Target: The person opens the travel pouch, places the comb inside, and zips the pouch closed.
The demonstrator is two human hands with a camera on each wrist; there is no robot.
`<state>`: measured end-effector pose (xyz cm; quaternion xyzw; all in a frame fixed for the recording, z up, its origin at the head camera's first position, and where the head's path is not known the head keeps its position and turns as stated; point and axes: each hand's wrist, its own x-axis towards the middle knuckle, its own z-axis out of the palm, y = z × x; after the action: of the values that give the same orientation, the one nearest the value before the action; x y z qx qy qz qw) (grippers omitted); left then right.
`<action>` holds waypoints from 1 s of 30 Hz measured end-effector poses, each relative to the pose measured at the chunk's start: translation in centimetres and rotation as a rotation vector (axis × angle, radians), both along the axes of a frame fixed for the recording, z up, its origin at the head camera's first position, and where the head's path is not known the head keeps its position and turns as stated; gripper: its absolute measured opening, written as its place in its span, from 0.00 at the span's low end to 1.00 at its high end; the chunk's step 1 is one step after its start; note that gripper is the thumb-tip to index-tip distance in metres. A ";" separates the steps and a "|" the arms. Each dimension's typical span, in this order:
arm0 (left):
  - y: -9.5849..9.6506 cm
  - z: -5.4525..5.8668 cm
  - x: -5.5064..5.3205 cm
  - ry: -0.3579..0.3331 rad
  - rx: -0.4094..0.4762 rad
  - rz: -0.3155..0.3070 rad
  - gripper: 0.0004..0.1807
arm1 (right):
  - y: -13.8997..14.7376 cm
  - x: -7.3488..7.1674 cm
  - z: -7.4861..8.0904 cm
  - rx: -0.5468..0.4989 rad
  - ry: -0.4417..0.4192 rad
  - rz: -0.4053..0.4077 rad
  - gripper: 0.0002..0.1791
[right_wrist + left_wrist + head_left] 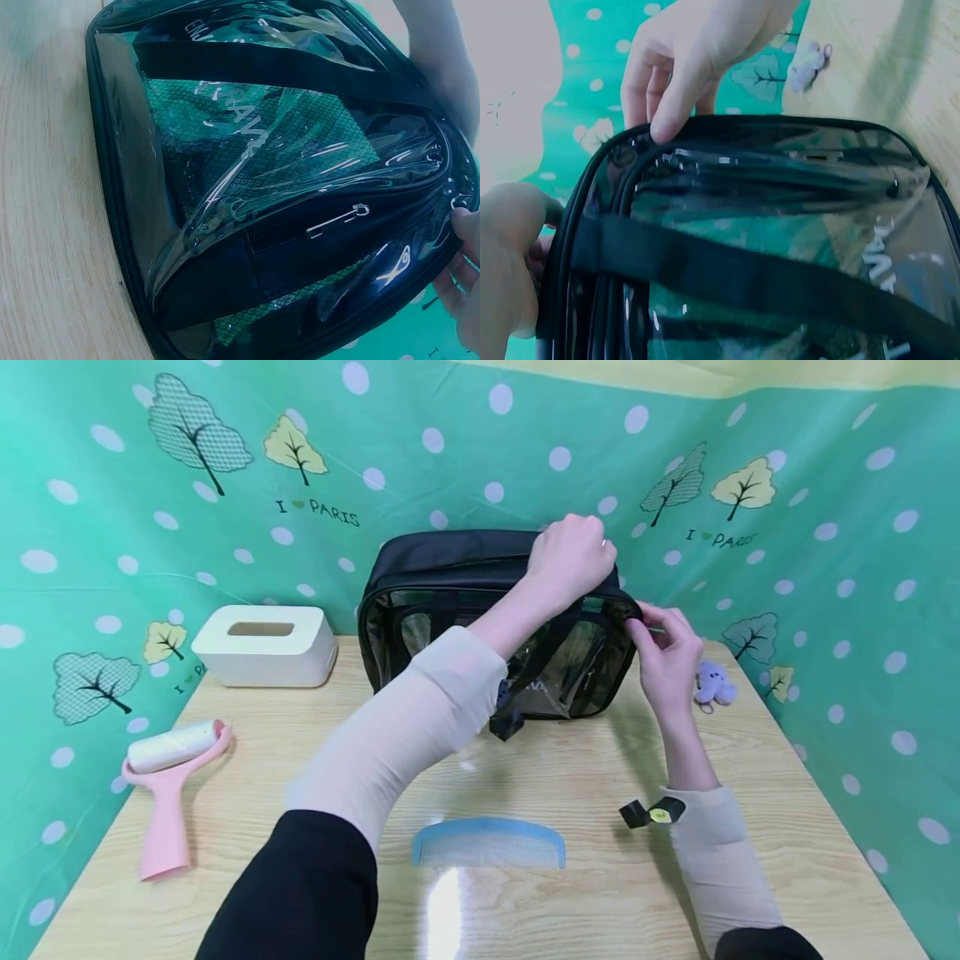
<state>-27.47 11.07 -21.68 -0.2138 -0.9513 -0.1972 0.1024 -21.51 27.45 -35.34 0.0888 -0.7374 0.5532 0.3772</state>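
Observation:
A black travel bag (457, 560) with clear plastic panels and a dark strap stands upright at the back of the table. My left hand (566, 560) reaches across the front and grips its top near the right end; in the left wrist view the left hand (510, 255) shows at the bag's edge. At the upper right corner, my right hand (667, 652) pinches the bag's rim between thumb and fingers. Seen from the right wrist, a small metal zipper pull (459, 202) sits by the right thumb; whether it is held, I cannot tell.
A white tissue box (270, 647) stands left of the bag, with a pink lint roller (167, 810) nearer the front. One blue comb (487, 843) lies at front centre. On the right is a small purple plush keychain (714, 683). Patterned green cloth (465, 468) hangs behind the table.

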 end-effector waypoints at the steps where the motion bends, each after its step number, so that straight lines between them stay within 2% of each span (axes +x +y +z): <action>1: 0.3 0.0 0.0 -0.009 -0.008 -0.005 0.22 | 0.0 0.0 0.0 -0.001 -0.002 0.000 0.12; 6: 1.8 0.0 0.2 -0.051 -0.059 -0.011 0.21 | -0.2 0.1 0.0 -0.004 -0.013 -0.001 0.12; 17: 4.0 -0.2 0.2 -0.013 -0.198 0.007 0.20 | -0.1 0.0 0.2 -0.003 -0.006 0.002 0.12; 21: 4.8 -0.6 0.3 0.054 -0.269 0.008 0.19 | -0.1 -0.1 0.2 -0.011 -0.005 -0.006 0.12; 26: 5.6 -1.3 0.7 0.171 -0.369 0.000 0.17 | -0.1 -0.1 0.2 -0.004 0.002 -0.023 0.11; 30: 5.3 -1.5 1.0 0.199 -0.403 0.008 0.18 | -0.2 -0.1 0.3 0.000 0.003 -0.017 0.11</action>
<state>-26.44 16.34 -23.17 -0.2443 -0.9576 0.0191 0.1517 -21.65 27.27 -35.09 0.0833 -0.7376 0.5498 0.3831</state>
